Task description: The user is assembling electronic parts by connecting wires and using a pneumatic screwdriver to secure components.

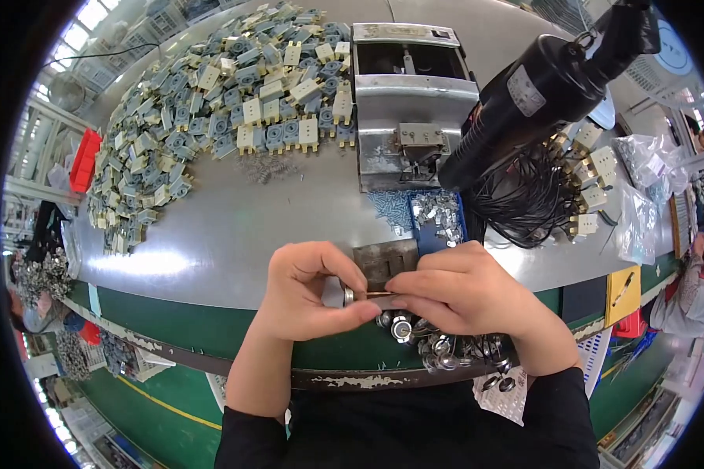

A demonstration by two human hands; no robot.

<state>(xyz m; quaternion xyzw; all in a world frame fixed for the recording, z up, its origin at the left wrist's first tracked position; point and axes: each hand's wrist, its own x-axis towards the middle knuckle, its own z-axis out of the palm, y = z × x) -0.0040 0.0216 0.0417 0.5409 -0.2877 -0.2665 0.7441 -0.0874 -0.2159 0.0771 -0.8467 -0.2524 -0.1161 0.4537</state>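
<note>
Metal, small and bright: my left hand pinches a round silvery button-like part between thumb and forefinger, and my right hand pinches a thin brass-coloured pin whose tip meets that part. Both hands are closed on their pieces and nearly touch each other, just above the near edge of the grey worktable.

I judge both pieces light and rigid, with smooth faces that could slip, so I grip the round part by its rim and the pin close to its tip, where it will not wobble or bend. Exactly how the pin seats in the part is too small to tell.

Under my right hand lies a heap of more round metal parts. Beyond my fingers sits a small dark metal block, then a blue tray of shiny clips. Farther from me stands a grey metal press fixture, with a black cylindrical tool hanging to its right over coiled black wires. Left of the fixture spreads a large pile of blue and cream plastic housings.
</note>
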